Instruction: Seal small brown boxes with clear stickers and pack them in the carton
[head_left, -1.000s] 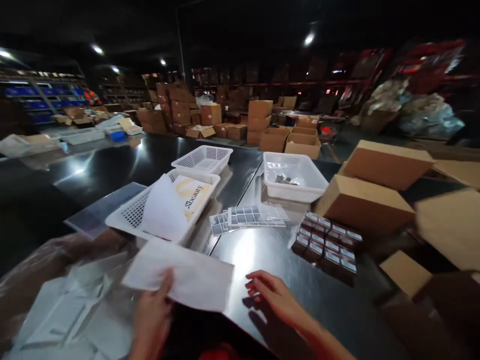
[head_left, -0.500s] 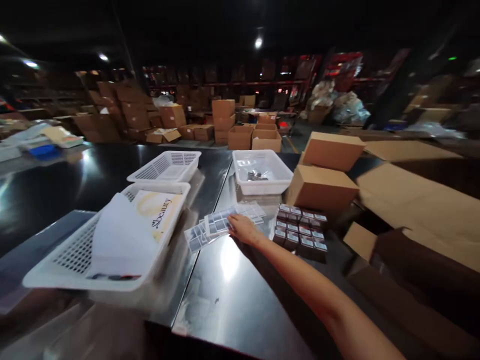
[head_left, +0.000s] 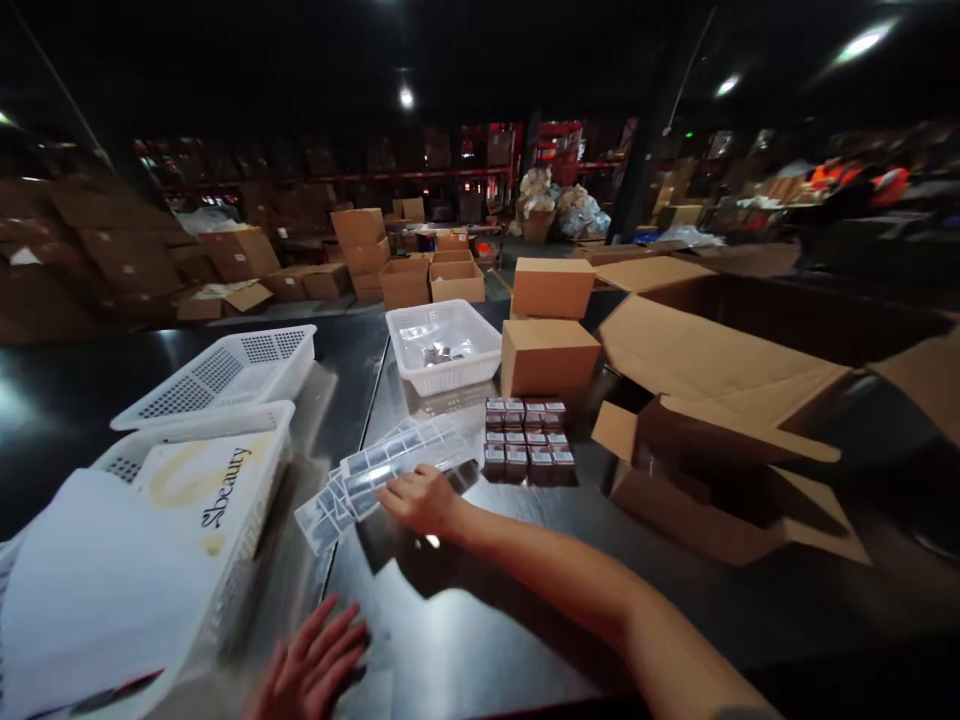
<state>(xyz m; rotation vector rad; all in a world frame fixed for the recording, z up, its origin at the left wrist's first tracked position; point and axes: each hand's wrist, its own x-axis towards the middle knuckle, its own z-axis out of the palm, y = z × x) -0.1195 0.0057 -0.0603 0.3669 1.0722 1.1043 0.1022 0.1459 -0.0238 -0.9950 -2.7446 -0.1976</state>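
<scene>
My right hand is closed on the near edge of a label sheet, a strip with rows of grey-silver rectangles. That sheet is partly lifted, with a dark shadow under it. More label sheets lie fanned out beneath and to its left on the metal table. My left hand has come in at the bottom, fingers spread, apart from the sheets. Beyond my right hand, several small dark boxes with pale labels on top stand packed in rows.
At left, a white basket holds papers and a pen; another white basket stands behind it. A white tub with small items in plastic stands at the back. Closed cartons and open cartons line the right side.
My view has swung to the right. My right hand has raised the near edge of the label sheet, and my left hand has entered from below.
</scene>
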